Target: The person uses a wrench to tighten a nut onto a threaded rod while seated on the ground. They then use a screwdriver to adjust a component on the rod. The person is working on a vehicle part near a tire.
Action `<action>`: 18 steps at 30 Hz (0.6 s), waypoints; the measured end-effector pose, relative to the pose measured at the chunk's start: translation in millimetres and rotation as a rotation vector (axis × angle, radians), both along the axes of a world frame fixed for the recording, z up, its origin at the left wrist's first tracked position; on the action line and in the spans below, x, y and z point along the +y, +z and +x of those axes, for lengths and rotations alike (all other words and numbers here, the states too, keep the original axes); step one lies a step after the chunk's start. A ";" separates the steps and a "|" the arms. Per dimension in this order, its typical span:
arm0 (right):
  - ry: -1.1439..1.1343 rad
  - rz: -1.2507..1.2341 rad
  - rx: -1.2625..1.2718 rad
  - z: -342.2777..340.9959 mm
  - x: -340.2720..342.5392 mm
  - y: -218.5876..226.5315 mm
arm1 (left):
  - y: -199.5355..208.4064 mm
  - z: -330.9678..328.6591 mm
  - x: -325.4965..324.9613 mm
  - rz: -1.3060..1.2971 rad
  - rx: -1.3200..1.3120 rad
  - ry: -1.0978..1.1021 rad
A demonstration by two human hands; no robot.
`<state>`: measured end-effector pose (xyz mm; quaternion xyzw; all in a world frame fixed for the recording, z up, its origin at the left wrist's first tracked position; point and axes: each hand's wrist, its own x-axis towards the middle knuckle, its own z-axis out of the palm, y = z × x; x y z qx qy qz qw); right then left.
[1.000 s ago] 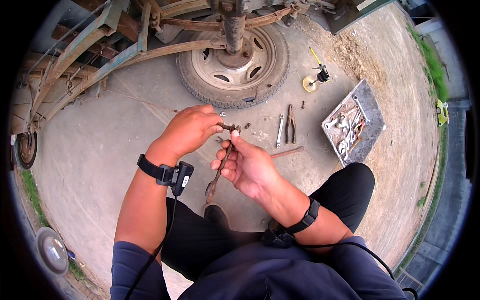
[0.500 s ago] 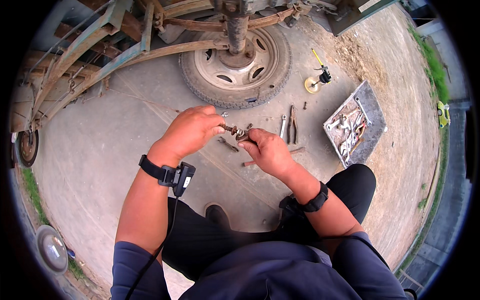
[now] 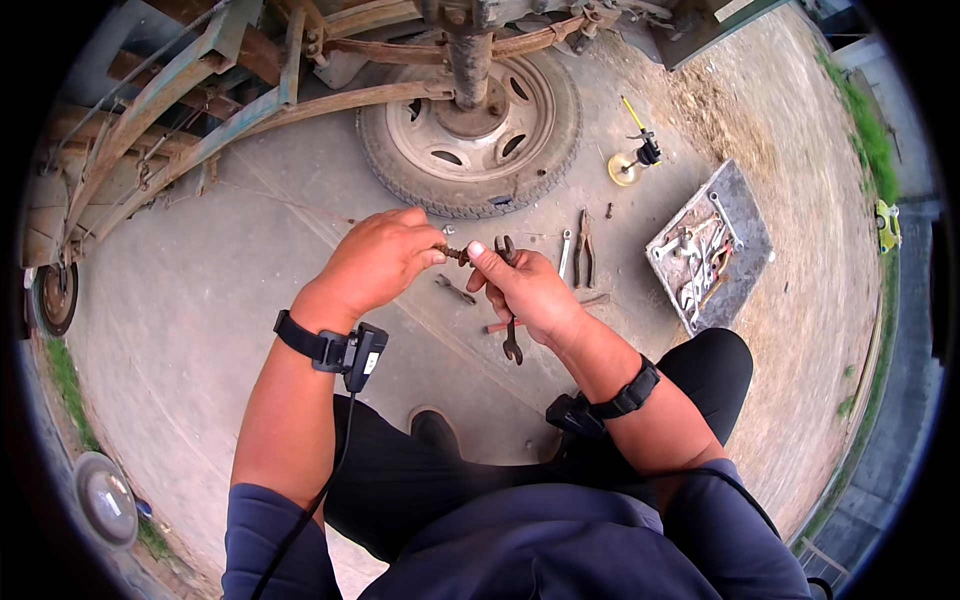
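My left hand (image 3: 382, 258) is closed around one end of a rusty threaded bolt (image 3: 454, 254). The bolt points right, with what look like nuts or washers on it. At its other end are the thumb and fingertips of my right hand (image 3: 535, 295). That hand also grips a dark double open-ended wrench (image 3: 512, 347), whose jaws stick out above and below the fingers. On the ground just beyond lie pliers (image 3: 585, 252) and a silver wrench (image 3: 566, 254). A small dark tool (image 3: 456, 290) and a reddish bar (image 3: 496, 327), partly hidden, rest nearer.
A wheel with its tyre (image 3: 400, 185) lies flat under a rusty axle and leaf springs (image 3: 350, 97). To the right stand an oil can (image 3: 624, 172) with a yellow spout and a metal tray (image 3: 752, 250) of tools. A round metal lid (image 3: 104, 500) is at far left.
My right hand has turned and opened up slightly, so the wrench now stands across the palm, away from the bolt. My left hand keeps its hold, nearly still.
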<state>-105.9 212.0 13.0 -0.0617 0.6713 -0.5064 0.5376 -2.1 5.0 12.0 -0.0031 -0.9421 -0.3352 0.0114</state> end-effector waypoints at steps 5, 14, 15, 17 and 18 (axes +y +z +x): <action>-0.029 -0.026 -0.010 4.7 -9.3 -5.0 | -1.0 2.2 1.5 -0.005 0.004 0.002; 0.098 -0.007 -0.052 -4.2 -6.1 1.2 | -2.8 2.0 3.9 0.001 0.008 -0.003; 0.159 0.015 0.142 -3.5 -6.4 -0.1 | -2.6 2.5 3.3 0.001 0.005 -0.002; 0.279 0.062 0.529 -2.0 -5.1 -1.2 | -2.9 2.1 3.5 0.000 0.001 -0.004; 0.393 0.076 0.762 -1.2 -4.6 9.8 | -2.7 2.5 3.5 -0.001 -0.001 -0.004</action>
